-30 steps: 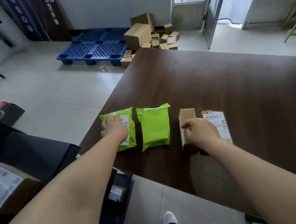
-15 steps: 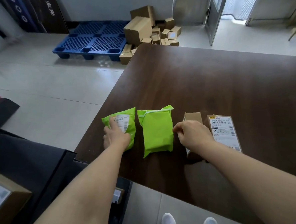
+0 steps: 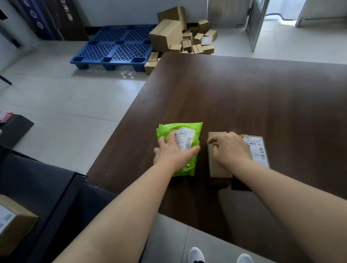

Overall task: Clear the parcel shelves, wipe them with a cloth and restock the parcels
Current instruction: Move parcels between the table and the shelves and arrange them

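Landmark: dark brown wooden table (image 3: 247,96). All places are given from it.

- Bright green plastic mailer bag with a white shipping label (image 3: 185,130): lies flat on the table, near its front-left corner, label up.
- Your left hand (image 3: 174,153): palm down on the bag. The fingers are spread and nearly straight, with the thumb reaching the bag's right edge. It presses rather than clasps.
- More green shows under your wrist. I cannot tell whether this is the same bag or a second one beneath it.
- Narrow brown cardboard box (image 3: 218,169): stands on the table just right of the bag, not touching it.
- Your right hand (image 3: 230,148): fingers curled over the far top of that box, holding it. The thumb is hidden.
- Flat brown cardboard parcel with a white label (image 3: 258,148): lies on the table against the narrow box's right side, partly under your right hand.
- Blue plastic pallet (image 3: 114,47): on the floor beyond the table's far-left corner.
- Heap of brown cartons (image 3: 183,37): beside the pallet, at that same corner.
- Labelled cardboard box on a dark surface (image 3: 9,220): left of the table, below its front edge.
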